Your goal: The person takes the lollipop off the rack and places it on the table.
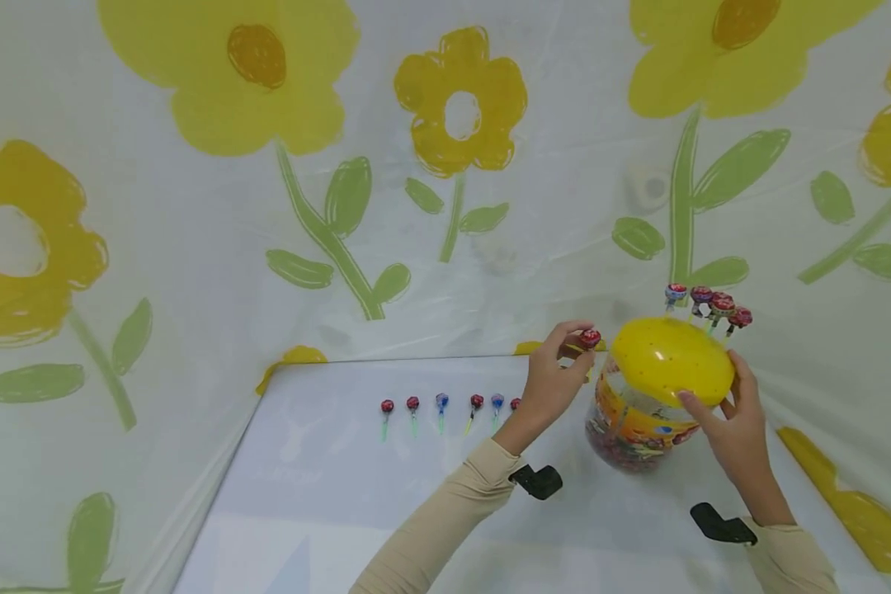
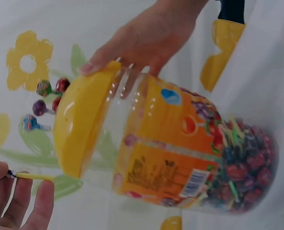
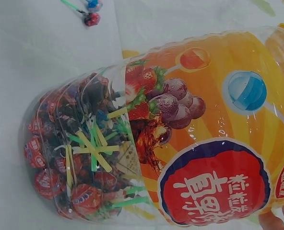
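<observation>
My left hand [image 1: 553,375] pinches a lollipop [image 1: 590,337] with a dark red wrapper, just left of the jar's lid. Its yellow stick [image 2: 34,176] points toward the domed yellow lid [image 2: 84,120] in the left wrist view, with the tip close to it. My right hand [image 1: 738,429] grips the clear plastic jar [image 3: 180,115] near its neck, thumb on the lid's edge. Several lollipops [image 1: 722,304] stand by their sticks in the far side of the lid. Inside the jar, more wrapped lollipops [image 2: 247,167] are heaped at the bottom.
A row of several lollipops [image 1: 442,402], red and blue, lies on the white table [image 1: 304,478] left of my left arm. Behind the table hangs a white cloth [image 1: 549,223] printed with yellow flowers.
</observation>
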Available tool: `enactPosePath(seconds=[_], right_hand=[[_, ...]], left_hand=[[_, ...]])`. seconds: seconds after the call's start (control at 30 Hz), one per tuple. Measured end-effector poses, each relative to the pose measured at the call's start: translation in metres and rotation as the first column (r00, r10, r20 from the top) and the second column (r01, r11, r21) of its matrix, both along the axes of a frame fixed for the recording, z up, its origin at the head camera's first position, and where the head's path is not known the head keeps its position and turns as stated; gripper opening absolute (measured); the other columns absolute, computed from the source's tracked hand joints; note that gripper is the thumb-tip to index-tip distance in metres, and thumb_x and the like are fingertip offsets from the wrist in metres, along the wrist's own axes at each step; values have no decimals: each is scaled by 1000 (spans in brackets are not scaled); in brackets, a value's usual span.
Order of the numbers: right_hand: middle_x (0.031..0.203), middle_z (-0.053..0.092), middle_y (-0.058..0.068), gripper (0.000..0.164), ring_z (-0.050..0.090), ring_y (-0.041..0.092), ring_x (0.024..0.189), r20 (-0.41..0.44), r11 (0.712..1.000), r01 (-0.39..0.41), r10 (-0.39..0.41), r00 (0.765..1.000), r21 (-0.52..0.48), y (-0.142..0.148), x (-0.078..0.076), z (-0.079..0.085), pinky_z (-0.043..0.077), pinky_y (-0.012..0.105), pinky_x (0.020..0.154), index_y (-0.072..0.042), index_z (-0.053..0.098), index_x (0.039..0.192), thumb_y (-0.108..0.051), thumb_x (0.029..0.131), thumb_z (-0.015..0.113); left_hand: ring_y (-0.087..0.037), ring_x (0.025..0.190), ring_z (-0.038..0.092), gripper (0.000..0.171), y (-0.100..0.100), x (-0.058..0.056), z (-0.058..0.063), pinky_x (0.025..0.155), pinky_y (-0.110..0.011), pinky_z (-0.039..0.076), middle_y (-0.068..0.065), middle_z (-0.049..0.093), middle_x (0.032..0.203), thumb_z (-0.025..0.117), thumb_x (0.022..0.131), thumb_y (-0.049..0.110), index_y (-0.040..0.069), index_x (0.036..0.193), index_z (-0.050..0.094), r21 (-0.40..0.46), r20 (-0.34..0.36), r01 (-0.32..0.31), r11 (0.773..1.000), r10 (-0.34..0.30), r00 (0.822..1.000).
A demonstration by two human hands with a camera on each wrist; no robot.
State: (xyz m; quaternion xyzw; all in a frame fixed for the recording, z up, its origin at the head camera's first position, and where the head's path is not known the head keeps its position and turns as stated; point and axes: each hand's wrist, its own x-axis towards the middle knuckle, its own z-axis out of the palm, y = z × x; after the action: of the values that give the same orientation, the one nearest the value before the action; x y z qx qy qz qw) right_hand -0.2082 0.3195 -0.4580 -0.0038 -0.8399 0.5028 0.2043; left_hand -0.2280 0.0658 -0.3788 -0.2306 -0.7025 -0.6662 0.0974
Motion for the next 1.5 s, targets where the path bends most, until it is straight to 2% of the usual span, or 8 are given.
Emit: enactPosePath(seconds=[0.17, 0.37, 0.57, 0.7, 0.9, 1.13, 1.23, 1.5], right_hand=[[155, 15, 4, 80, 17, 18, 140, -18, 1000, 0, -1, 1000, -6, -1, -3, 1, 28, 21, 106, -21, 11, 152, -17, 91, 63], [155, 16, 3, 80, 16, 17, 141, -11, 1000, 8, -8, 1000, -6, 0, -2, -1, 27, 22, 107, -22, 11, 152, -16, 92, 62], [155, 17, 3, 79, 18, 16, 140, -23, 1000, 17, -18, 1000, -19, -1, 1, -2, 28, 16, 103, -21, 11, 152, -14, 91, 62], [155, 18, 2, 79, 20, 15, 139, -36, 999, 25, -26, 999, -26, 0, 1, -3, 28, 10, 100, -21, 13, 152, -12, 91, 63], [154, 20, 2, 79, 21, 16, 138, -36, 999, 30, -31, 999, -30, -1, 1, -1, 28, 19, 105, -20, 14, 152, -14, 91, 64], [154, 19, 2, 79, 20, 17, 139, -25, 1000, 15, -15, 1000, -26, -4, 2, 0, 26, 30, 110, -21, 13, 152, -16, 91, 63], [155, 18, 1, 79, 19, 17, 140, -19, 999, 21, -22, 1000, -28, -4, 3, -1, 24, 36, 111, -22, 13, 152, -17, 91, 63], [154, 19, 0, 79, 19, 17, 139, -23, 998, 19, -20, 1000, -52, -4, 1, 0, 22, 44, 112, -23, 14, 151, -17, 91, 64]], left_hand=[[-15, 77, 61, 36, -15, -15, -37, 58, -33, 57, -13, 63, 99, 58, 91, 3, 17, 124, 57, 67, 29, -29, 997, 27, 999], [-16, 76, 62, 34, -42, -10, -59, 56, -30, 56, -14, 62, 97, 60, 90, 4, 18, 122, 58, 40, 68, -67, 997, 65, 996], [-35, 83, 62, 35, -80, 12, -62, 59, -40, 56, -17, 61, 100, 57, 91, 0, 8, 125, 57, -43, 137, -77, 996, 82, 987], [-39, 83, 61, 34, -107, 25, -63, 59, -43, 56, -23, 59, 101, 57, 90, -2, 4, 124, 56, -85, 172, -105, 991, 118, 978], [-41, 83, 61, 34, -143, 36, -77, 58, -43, 56, -25, 59, 101, 57, 89, -2, 3, 123, 57, -168, 244, -162, 972, 200, 949], [-28, 74, 61, 36, -186, 36, -128, 52, -35, 55, -15, 61, 95, 61, 88, 0, 10, 123, 59, -262, 279, -254, 931, 325, 904], [-21, 71, 60, 36, -202, 37, -143, 50, -28, 53, -11, 61, 93, 62, 87, 0, 11, 121, 60, -311, 272, -291, 905, 378, 885], [-18, 69, 58, 35, -235, 45, -164, 48, -27, 51, -10, 60, 91, 61, 86, 0, 8, 121, 59, -409, 276, -327, 852, 457, 845]])
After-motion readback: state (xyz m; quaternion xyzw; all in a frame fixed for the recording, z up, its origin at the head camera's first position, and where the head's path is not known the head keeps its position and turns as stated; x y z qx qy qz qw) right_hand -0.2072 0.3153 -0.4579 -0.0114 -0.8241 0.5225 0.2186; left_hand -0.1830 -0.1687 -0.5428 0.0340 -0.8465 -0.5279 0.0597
